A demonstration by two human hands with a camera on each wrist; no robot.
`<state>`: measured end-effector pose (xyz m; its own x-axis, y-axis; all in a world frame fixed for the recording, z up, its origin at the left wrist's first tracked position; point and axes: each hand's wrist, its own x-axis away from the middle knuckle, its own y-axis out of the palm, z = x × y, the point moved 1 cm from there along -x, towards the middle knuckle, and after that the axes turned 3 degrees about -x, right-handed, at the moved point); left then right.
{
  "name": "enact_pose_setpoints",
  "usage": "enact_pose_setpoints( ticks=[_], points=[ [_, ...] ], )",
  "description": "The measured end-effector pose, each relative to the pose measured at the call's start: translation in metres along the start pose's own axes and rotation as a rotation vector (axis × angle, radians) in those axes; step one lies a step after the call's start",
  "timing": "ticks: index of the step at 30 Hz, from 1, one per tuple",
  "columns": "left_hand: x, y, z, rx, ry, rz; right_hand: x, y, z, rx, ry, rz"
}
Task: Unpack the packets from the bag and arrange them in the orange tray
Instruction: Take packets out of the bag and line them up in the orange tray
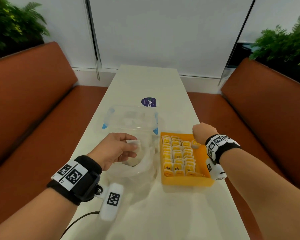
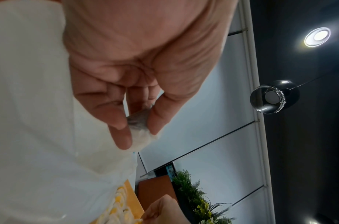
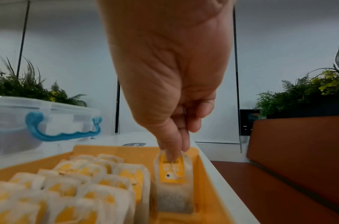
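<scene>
An orange tray [image 1: 187, 181] sits right of centre on the white table, holding several rows of yellow-tagged tea packets [image 1: 177, 156]. My right hand [image 1: 195, 138] pinches one more tea packet [image 1: 195, 144] by its top edge over the tray's far right corner. In the right wrist view that packet [image 3: 172, 194] stands upright against the tray's right wall [image 3: 202, 189], still pinched by the right hand [image 3: 174, 153]. A clear plastic bag [image 1: 142, 170] lies crumpled left of the tray. My left hand [image 1: 136, 146] pinches its rim [image 2: 140, 125] between thumb and fingers, holding the mouth up.
A clear lidded box with blue latches [image 1: 130, 118] stands just behind the bag. Beyond it lies a round purple sticker [image 1: 148, 102]. Orange benches [image 1: 33, 101] flank the narrow table on both sides. Its right edge runs close to the tray.
</scene>
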<state>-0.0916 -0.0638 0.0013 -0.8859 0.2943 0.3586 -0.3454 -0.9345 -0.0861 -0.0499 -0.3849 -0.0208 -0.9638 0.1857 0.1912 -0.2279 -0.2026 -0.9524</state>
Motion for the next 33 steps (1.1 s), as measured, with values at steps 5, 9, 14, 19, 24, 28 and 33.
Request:
enact_pose_setpoints(
  ticks=[5,9,14,19,24,28,33],
  points=[
    [-0.002,0.005,0.002,-0.015,0.025,0.007,-0.006,0.008,0.001,0.035,-0.004,0.022],
    [-0.005,0.008,0.002,-0.014,0.014,0.013,-0.009,0.009,0.001,0.061,-0.017,0.034],
    [-0.007,0.009,0.003,-0.03,0.009,0.014,-0.012,0.01,0.001,0.058,-0.012,0.025],
    [-0.008,0.009,0.004,-0.024,0.004,0.016,-0.015,0.011,0.001,0.051,-0.012,0.005],
    [-0.008,0.01,0.004,-0.019,0.009,0.012,-0.013,0.008,0.003,0.058,-0.01,0.011],
    [-0.008,0.012,0.005,-0.012,0.012,0.006,-0.012,0.004,0.003,0.031,0.002,0.016],
    [-0.009,0.01,0.007,-0.039,0.026,0.007,-0.005,-0.022,-0.005,-0.095,-0.029,0.107]
  ],
)
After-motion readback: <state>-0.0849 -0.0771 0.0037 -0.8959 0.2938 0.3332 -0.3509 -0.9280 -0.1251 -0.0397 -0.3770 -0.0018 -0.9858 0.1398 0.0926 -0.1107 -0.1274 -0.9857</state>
